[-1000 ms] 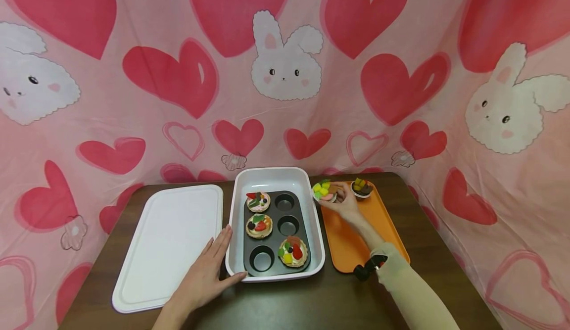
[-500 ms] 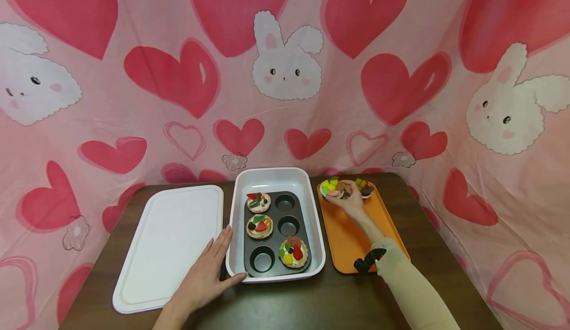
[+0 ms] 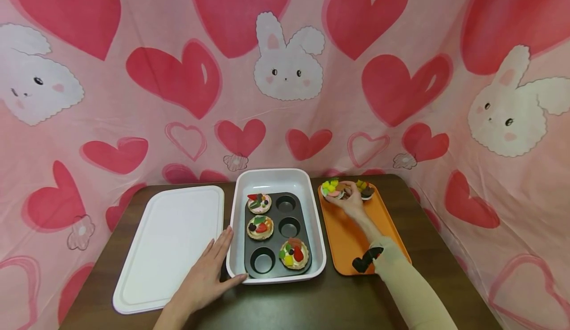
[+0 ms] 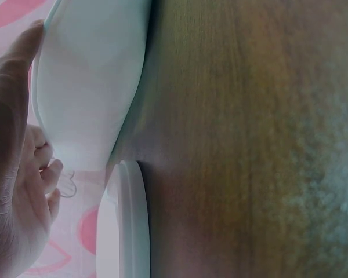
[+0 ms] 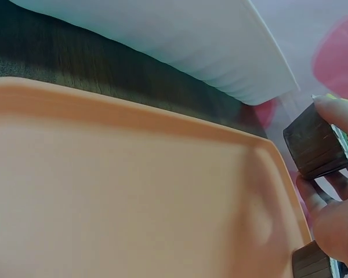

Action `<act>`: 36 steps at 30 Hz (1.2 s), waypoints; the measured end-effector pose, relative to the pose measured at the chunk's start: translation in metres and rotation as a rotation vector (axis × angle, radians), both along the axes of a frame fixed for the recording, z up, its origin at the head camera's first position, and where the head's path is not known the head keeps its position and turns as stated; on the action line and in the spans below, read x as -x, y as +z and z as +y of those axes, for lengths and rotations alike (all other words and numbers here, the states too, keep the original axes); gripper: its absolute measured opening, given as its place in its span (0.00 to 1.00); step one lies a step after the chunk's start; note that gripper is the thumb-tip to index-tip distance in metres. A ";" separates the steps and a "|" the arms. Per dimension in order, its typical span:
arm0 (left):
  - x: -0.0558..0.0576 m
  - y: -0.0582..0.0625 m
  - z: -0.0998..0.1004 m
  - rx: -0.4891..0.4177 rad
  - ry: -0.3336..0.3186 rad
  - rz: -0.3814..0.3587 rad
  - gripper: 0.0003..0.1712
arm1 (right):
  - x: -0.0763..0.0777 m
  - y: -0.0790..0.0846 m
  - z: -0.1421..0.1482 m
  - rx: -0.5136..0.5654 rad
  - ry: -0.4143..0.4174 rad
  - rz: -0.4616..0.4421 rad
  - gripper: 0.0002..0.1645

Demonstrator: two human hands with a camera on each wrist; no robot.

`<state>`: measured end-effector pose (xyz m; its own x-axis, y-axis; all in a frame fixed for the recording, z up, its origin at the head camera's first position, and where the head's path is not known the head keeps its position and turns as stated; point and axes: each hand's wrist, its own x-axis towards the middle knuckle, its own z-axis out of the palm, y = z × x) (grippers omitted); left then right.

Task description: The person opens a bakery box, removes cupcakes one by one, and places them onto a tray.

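My right hand (image 3: 351,201) pinches a cupcake (image 3: 333,188) topped with yellow, green and pink pieces, over the far left corner of the orange tray (image 3: 349,241). In the right wrist view, its dark brown cup (image 5: 314,143) shows between thumb and fingers, tipped to one side. Just right of that hand, a second cupcake (image 3: 367,192) with a brown and yellow top sits on the tray. My left hand (image 3: 202,275) rests with extended fingers along the near left corner of the white basin (image 3: 276,177); the left wrist view shows the thumb at the rim.
Inside the basin lies a dark muffin tin (image 3: 276,247). Cupcakes fill its far left, middle left and near right cups; the other cups are bare. A white board (image 3: 171,246) lies left of the basin. A pink heart-patterned cloth (image 3: 285,122) hangs behind the wooden table (image 3: 285,310).
My right hand has carried the cupcake slightly right, away from the basin's rim to over the orange tray, then stayed nearly still. The left hand keeps its place.
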<state>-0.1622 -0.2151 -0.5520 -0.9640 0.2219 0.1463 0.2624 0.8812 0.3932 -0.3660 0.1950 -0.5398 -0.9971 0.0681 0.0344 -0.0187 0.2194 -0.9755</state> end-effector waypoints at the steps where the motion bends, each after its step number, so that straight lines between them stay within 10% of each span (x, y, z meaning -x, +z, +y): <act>1: -0.001 0.000 0.000 -0.002 0.000 0.005 0.70 | 0.000 -0.001 -0.001 0.004 -0.005 -0.004 0.39; 36: -0.001 -0.001 0.000 -0.006 0.004 0.020 0.69 | 0.010 -0.032 -0.013 -0.061 -0.115 0.060 0.39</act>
